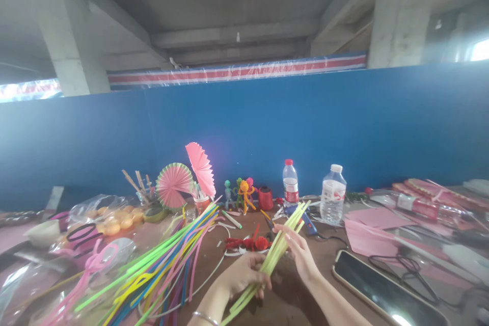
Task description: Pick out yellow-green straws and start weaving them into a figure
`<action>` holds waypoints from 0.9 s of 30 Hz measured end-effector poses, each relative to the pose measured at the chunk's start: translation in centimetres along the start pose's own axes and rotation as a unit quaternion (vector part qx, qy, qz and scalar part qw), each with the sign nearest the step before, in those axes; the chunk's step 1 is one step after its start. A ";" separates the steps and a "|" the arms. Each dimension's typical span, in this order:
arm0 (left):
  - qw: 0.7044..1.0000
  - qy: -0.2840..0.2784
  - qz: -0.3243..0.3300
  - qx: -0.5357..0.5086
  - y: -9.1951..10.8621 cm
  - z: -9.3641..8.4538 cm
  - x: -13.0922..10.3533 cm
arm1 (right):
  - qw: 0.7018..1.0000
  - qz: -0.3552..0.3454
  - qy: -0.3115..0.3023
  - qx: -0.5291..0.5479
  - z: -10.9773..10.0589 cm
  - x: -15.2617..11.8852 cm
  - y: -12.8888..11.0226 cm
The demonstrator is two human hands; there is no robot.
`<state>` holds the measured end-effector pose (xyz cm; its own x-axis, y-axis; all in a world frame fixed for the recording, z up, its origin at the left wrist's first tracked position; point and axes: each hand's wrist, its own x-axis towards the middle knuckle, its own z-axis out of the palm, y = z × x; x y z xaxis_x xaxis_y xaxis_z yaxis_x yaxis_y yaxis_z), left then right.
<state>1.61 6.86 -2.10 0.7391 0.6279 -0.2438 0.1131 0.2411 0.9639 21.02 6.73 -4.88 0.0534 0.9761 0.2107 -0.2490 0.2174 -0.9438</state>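
Here the left hand (pixel 244 275) grips a straw bundle (pixel 273 254); the right hand (pixel 300 252) pinches it, above a cluttered table (pixel 290 300) before a blue wall (pixel 344 122).

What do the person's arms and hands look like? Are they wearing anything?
Both forearms are bare, with no sleeves or gloves in view. The left hand has a thin silvery bangle around its wrist. The right hand shows no ring, watch or bracelet that I can make out. The fingers are slim, and the nails are too small to judge.
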 end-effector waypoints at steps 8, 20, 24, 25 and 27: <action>1.000 -0.016 0.014 -0.021 -0.1 0.4 -0.1 | 0.999 -0.004 -0.041 -0.016 0.9 -0.6 -0.7; 0.997 0.031 0.054 -0.037 -0.1 0.6 0.3 | 0.966 -0.009 -0.213 -0.149 2.5 -2.2 -1.0; 0.995 0.086 0.045 -0.035 -0.1 0.7 0.7 | 0.992 -0.008 -0.074 -0.106 2.8 -1.6 -0.4; 0.994 0.093 0.043 -0.033 -0.1 0.7 0.8 | 0.993 -0.007 -0.049 -0.106 2.8 -1.4 -0.2; 0.994 0.101 0.038 -0.030 -0.1 0.7 0.8 | 0.991 -0.010 -0.021 -0.130 2.5 -1.0 0.1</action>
<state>2.68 6.80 -2.37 0.5944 0.7806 -0.1934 0.0188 0.2270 0.9737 18.48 5.77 -4.57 0.0146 0.9716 0.2362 0.0102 0.2360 -0.9717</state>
